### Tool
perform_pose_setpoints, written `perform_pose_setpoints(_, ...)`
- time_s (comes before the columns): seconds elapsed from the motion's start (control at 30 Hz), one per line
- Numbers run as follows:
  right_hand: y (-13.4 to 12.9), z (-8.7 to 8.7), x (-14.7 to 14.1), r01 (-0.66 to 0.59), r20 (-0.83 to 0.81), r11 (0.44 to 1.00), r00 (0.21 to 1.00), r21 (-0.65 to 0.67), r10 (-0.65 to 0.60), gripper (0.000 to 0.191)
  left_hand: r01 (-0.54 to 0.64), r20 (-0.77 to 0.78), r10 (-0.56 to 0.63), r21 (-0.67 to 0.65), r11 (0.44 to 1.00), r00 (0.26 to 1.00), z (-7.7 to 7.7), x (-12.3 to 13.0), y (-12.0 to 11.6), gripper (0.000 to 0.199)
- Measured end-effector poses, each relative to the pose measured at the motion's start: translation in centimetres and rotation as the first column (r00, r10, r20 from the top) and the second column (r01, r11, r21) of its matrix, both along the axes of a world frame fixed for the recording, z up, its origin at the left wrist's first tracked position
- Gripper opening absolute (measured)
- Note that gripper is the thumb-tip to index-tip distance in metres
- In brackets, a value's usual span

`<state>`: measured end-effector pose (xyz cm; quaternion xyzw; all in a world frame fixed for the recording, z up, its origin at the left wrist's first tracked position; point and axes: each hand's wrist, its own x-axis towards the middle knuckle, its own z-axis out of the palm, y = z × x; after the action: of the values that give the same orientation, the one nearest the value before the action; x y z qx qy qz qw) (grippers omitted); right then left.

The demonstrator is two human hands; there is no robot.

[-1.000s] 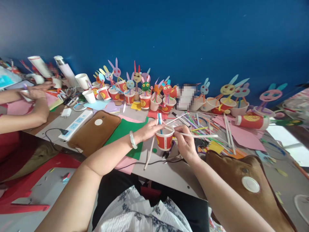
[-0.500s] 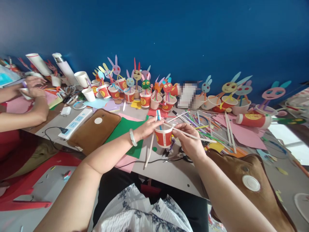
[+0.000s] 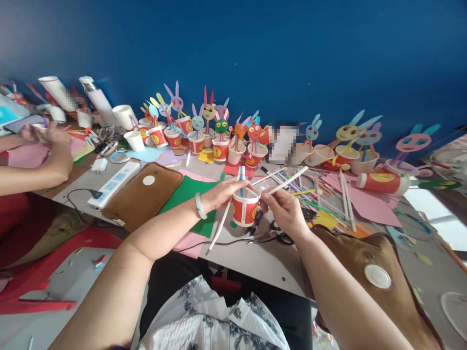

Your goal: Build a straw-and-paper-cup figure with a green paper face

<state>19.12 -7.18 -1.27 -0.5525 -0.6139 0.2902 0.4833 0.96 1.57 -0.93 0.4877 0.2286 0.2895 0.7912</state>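
blue wall (image 3: 233, 53) | grey table (image 3: 264, 260) along it | red furniture (image 3: 91, 244) lower left, cropped, perhaps a chair

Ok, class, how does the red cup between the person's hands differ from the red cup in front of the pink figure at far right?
Pose: the held cup points its mouth up, while the far-right cup lies on its side. Contact: the left hand grips the held cup, while no hand touches the far-right cup. Both are red and white with yellow print.
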Motion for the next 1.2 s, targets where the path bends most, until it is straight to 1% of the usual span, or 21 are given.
perform_pose_setpoints(0.07,-0.2,0.1,-0.2,-0.003,0.077,1.0,0.997,-0.004,0.004,0.048,-0.008,-0.02,0.009,0.065,0.998,1.0,0.1,0.0,-0.2,0.037)
perform_pose_setpoints(0.13,-0.3,0.0,-0.4,0.02,0.155,1.0,0.988,0.012,-0.022,0.047,-0.022,-0.065,0.035,0.185,0.983,0.997,0.3,-0.1,-0.5,0.036)
perform_pose_setpoints(0.23,-0.3,-0.3,-0.5,0.048,0.257,0.998,0.965,0.04,-0.057,0.044,-0.01,-0.135,0.067,0.383,0.924,0.989,0.7,-0.3,-0.9,0.036)
perform_pose_setpoints(0.3,-0.3,-0.3,-0.5,0.054,0.295,0.998,0.953,0.041,-0.064,0.039,0.003,-0.159,0.074,0.436,0.9,0.984,0.8,-0.4,-1.0,0.036)
perform_pose_setpoints(0.4,-0.4,-0.1,-0.5,0.057,0.286,0.998,0.957,0.006,-0.056,0.029,-0.018,-0.143,0.085,0.418,0.908,0.986,0.7,-0.3,-1.0,0.035)
perform_pose_setpoints(0.5,-0.6,0.1,-0.6,-0.004,0.225,1.0,0.974,-0.026,0.009,0.023,-0.047,-0.087,0.081,0.341,0.939,0.993,0.3,-0.1,-0.9,0.035)
perform_pose_setpoints(0.6,-0.6,0.3,-0.4,-0.104,0.188,0.993,0.976,-0.06,0.113,0.029,-0.034,-0.053,0.048,0.232,0.972,0.997,-0.1,0.1,-0.6,0.035)
perform_pose_setpoints(0.67,-0.5,0.4,-0.1,-0.159,0.185,0.982,0.967,-0.102,0.176,0.035,0.001,-0.036,0.006,0.191,0.982,0.999,-0.3,0.1,-0.4,0.035)
perform_pose_setpoints(0.73,-0.4,0.6,0.2,-0.197,0.175,0.97,0.959,-0.144,0.221,0.038,0.035,-0.022,-0.032,0.201,0.979,0.999,-0.5,0.1,-0.4,0.034)
perform_pose_setpoints(0.8,-0.3,0.8,0.3,-0.214,0.15,0.96,0.959,-0.179,0.242,0.038,0.057,-0.012,-0.056,0.248,0.967,0.998,-0.5,0.1,-0.4,0.03)
perform_pose_setpoints(0.9,-0.2,1.0,0.4,-0.206,0.118,0.95,0.964,-0.235,0.238,0.041,0.079,-0.023,-0.076,0.307,0.948,0.997,-0.4,0.2,-0.7,0.028)
perform_pose_setpoints(1.0,-0.1,0.8,0.3,-0.168,0.093,0.948,0.975,-0.271,0.2,0.042,0.081,-0.062,-0.065,0.307,0.948,0.996,-0.1,0.3,-1.1,0.03)
perform_pose_setpoints(1.1,0.0,0.3,0.0,-0.127,0.062,0.958,0.987,-0.256,0.148,0.041,0.072,-0.075,-0.052,0.283,0.956,0.996,0.0,0.3,-1.1,0.034)
perform_pose_setpoints(1.2,0.1,-0.1,-0.3,-0.08,0.034,0.966,0.995,-0.245,0.091,0.038,0.059,-0.06,-0.043,0.285,0.957,0.997,-0.2,0.3,-0.4,0.04)
